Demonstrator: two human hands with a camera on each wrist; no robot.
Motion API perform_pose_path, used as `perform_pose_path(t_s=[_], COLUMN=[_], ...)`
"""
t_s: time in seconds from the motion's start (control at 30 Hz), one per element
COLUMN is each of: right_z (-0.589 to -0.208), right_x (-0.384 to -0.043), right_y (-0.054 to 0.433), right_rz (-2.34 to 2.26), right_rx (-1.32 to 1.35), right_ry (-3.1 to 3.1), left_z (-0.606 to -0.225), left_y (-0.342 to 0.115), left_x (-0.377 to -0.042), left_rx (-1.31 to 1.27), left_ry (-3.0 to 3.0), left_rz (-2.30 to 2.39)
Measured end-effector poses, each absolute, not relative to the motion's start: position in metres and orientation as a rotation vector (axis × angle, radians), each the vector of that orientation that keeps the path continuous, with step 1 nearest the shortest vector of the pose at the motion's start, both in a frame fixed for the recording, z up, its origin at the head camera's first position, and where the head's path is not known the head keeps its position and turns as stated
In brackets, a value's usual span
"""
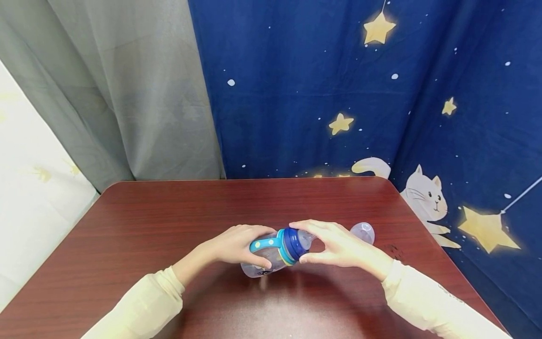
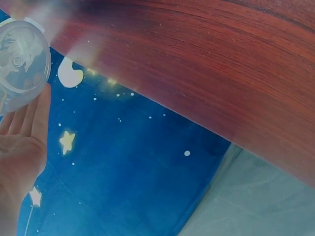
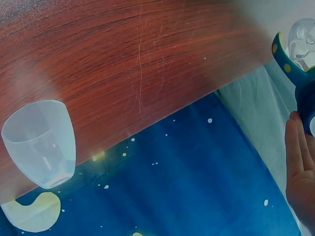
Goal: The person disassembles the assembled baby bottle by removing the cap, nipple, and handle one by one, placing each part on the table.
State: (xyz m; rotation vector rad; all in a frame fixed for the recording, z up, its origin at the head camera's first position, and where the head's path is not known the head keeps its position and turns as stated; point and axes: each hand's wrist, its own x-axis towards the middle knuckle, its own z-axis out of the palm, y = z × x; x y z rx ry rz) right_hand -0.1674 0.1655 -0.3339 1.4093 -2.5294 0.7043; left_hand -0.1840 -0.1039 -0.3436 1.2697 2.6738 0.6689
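Note:
A clear baby bottle (image 1: 276,254) with light-blue handles is held tilted low over the table, its teat end to the right. My left hand (image 1: 237,245) grips the bottle body, thumb on the near side and fingers round the far side. With thumb and fingertips, my right hand (image 1: 334,244) holds the dark-blue collar ring (image 1: 293,242), and the clear teat lies within its palm. In the left wrist view the bottle's round base (image 2: 22,61) faces the camera. One light-blue handle (image 3: 288,61) with yellow dots shows in the right wrist view.
A clear cap (image 1: 362,232) stands on the table just beyond my right wrist. The reddish-brown wooden table (image 1: 178,202) ends at a far edge, with a grey curtain (image 1: 156,94) and a blue star-patterned curtain (image 1: 288,94) behind it.

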Motion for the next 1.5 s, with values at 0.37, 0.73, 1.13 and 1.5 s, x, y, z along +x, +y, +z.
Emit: perform_pose_path(t_s=[0.37,0.73,1.13,1.5], right_z=[-0.3341,-0.3351,-0.3359,-0.3349], right_x=[-0.1665,-0.1661,-0.1642,-0.1644], right_y=[0.1663,0.1666,0.1666,0.1673], right_rz=[0.697,0.662,0.682,0.694], right_rx=[1.415,1.393,1.291,1.315], right_ry=[-2.514,-2.472,-2.556,-2.569], left_z=[-0.3436,-0.346,-0.3453,-0.3458], left_y=[-0.1037,-0.104,-0.104,-0.1035], left_x=[-0.184,-0.1851,-0.1843,-0.1839], left_rx=[1.235,1.231,1.215,1.215], left_ry=[2.685,2.648,2.649,2.648], left_rz=[0.646,0.761,0.775,0.775])
